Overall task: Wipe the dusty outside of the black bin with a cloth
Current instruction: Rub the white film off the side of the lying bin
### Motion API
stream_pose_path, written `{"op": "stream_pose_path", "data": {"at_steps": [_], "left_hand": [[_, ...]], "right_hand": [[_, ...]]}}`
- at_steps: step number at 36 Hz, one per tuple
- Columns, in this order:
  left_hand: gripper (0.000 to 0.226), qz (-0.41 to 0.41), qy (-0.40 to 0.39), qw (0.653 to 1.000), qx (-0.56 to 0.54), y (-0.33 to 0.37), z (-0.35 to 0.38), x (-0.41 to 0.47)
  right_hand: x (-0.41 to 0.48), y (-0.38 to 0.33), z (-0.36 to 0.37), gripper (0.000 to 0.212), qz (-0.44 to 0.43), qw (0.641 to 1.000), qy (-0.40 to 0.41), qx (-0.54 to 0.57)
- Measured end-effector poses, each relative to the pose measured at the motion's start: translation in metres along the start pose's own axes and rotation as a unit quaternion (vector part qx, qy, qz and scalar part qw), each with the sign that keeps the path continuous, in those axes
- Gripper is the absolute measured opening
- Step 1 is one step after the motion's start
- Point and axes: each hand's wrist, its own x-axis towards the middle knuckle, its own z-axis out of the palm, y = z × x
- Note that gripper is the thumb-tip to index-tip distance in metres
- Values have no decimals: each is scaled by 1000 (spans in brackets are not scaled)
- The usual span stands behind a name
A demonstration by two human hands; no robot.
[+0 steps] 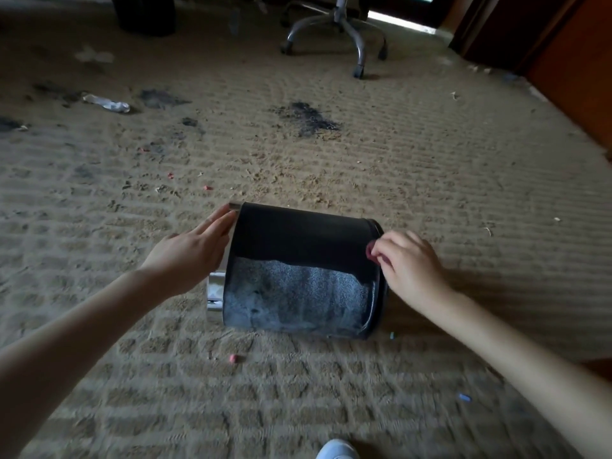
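Bin (299, 236): lying on its side on the carpet (414, 180), mouth to the left.
Done: upper band looks clean black.
Left: lower grey dusty band.
Inside: hidden.
Left hand (195, 246): flat and unclenched against the rim.
Right hand (407, 260): pinching a small pink cloth (372, 252) at the base.

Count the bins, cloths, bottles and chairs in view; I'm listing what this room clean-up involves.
Bin: 1 (the dark shape at top left is too unclear to count)
Cloth: 1
Bottle: 1
Chair: 1
Total: 4
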Motion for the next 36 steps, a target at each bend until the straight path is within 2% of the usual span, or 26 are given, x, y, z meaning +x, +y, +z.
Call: {"op": "stream_pose_path", "data": {"at_steps": [5, 7, 9, 11, 13, 16, 19, 22, 25, 33, 36], "left_hand": [[52, 8, -7, 1000, -9, -1, -5, 7], [52, -7, -14, 1000, -27, 1, -9, 10], [56, -33, -6, 996, -78, 0, -11, 10], [65, -57, 4, 991, -120, -1, -13, 4], [62, -82, -26, 985, -152, -7, -12, -2], [43, -111, -83, 963, -229, -13, 0, -9], [16, -170, -73, 927, -327, -10, 13, -10], [18, -195, -53, 894, -400, 2, 14, -10], [17, -200, -36, 876, -437, 13, 9, -13], [32, -169, 2, 868, -467, 20, -3, -17], [33, -180, 15, 866, -467, 13, -1, -14]], "right_hand": [[-43, -5, -1, 19, -44, 999, -12, 19], [-49, 2, 0, 15, 16, 995, 16, 100], [-50, 5, -2, 13, 100, 976, 56, 184], [-49, 4, -2, 19, 180, 935, 59, 298], [-49, -1, 4, 26, 221, 898, 40, 379], [-49, -8, 16, 30, 241, 878, 41, 411], [-45, -15, 19, 21, 275, 840, 60, 464], [-38, -16, 20, 17, 292, 833, 67, 465], [-32, -12, 21, 21, 308, 822, 62, 475], [-7, -6, 11, 28, 284, 869, 51, 401], [6, -4, 10, 29, 241, 927, 25, 286]]}}
